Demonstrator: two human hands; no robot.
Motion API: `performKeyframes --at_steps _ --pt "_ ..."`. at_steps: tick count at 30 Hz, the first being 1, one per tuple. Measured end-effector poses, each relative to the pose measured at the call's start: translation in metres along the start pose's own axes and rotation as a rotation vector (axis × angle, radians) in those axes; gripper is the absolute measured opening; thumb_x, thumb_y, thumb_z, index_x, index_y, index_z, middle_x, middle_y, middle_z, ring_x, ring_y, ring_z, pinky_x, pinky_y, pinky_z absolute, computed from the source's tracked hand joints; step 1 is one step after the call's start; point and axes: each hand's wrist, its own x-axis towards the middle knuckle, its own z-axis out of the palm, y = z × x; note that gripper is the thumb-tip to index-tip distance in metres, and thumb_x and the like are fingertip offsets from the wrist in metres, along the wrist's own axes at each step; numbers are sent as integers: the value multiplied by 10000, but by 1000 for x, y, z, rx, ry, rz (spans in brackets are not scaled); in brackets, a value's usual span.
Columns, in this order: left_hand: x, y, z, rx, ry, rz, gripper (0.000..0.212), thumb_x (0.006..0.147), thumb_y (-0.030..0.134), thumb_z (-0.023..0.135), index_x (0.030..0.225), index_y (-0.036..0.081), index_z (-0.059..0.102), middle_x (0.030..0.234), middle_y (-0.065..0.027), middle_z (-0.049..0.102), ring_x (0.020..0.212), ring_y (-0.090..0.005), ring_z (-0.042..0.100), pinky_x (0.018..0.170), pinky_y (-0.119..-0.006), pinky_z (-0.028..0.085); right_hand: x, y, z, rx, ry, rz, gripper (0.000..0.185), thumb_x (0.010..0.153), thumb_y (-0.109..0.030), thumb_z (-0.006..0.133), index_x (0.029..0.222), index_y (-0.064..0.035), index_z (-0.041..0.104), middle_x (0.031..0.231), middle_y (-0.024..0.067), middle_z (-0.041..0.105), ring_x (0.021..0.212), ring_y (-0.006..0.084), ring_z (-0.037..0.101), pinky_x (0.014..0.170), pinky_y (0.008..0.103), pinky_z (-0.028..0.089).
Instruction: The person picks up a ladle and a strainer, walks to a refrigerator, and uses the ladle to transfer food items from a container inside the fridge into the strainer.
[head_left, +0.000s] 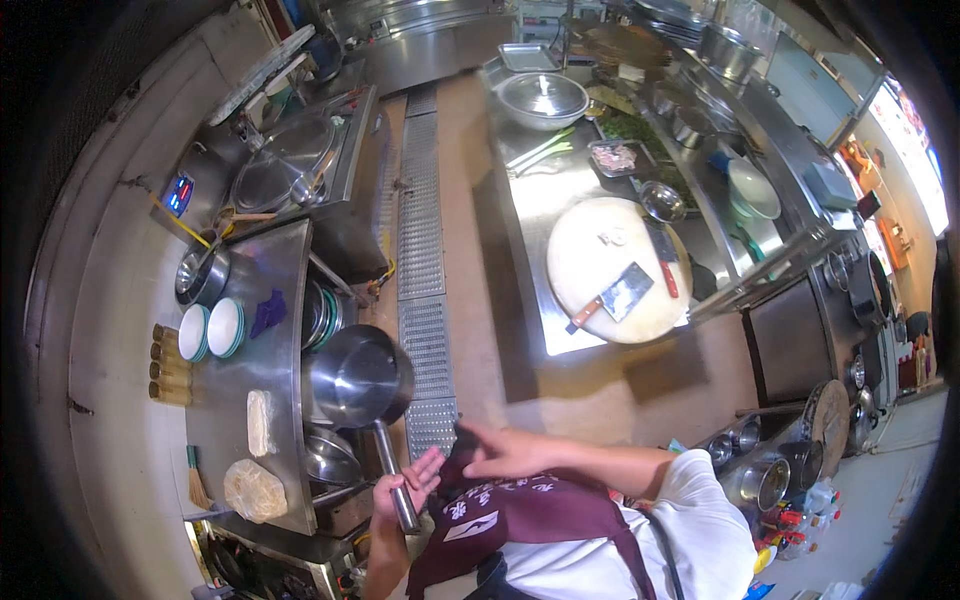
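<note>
A deep stainless-steel saucepan (360, 371) with a long tubular handle (394, 472) hangs over the floor beside the steel table. My left hand (409, 486) supports it by the handle, which lies across the palm; the fingertips stick out past it. My right hand (499, 448) is in front of my body, at the upper edge of my maroon apron (540, 510), next to a dark piece of cloth (459, 457). It is slightly blurred, and whether its fingers pinch that cloth does not show.
Steel table (289, 420) at left carries stacked bowls (225, 328), a purple cloth (268, 313) and a plastic-wrapped bundle (255, 491). Beyond is a wok stove (285, 165). Across the drain grating (422, 255), a round chopping board (592, 247) holds a cleaver (628, 291) and a red-handled knife (670, 279).
</note>
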Motion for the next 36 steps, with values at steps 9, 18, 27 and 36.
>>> performKeyframes --at_steps 9,18,27,36 --pt "139 164 -35 224 11 -429 317 755 278 533 800 -8 662 1480 -228 237 1368 -335 246 1067 -431 273 87 47 -141 -67 -22 229 807 928 -591 320 1402 59 252 1438 264 285 1347 347 278 1110 378 217" --pt "381 350 -11 483 -90 -707 326 744 292 541 789 -8 659 1483 -226 233 1362 -340 252 1069 -432 266 168 -39 -247 270 161 168 870 914 -634 284 1448 24 84 1519 214 54 1418 295 26 1143 380 52" --pt "593 481 15 556 -100 -689 335 733 306 549 777 -8 656 1485 -224 229 1356 -345 258 1071 -432 259 286 -67 -445 345 148 -5 685 966 -493 351 1365 64 341 1446 194 320 1350 261 287 1124 323 192" --pt "779 606 47 538 -120 -703 345 722 320 557 765 -8 652 1487 -221 225 1350 -350 264 1073 -433 253 405 -115 -660 184 107 -103 665 961 -478 391 1350 61 369 1388 231 395 1297 310 372 1079 350 270"
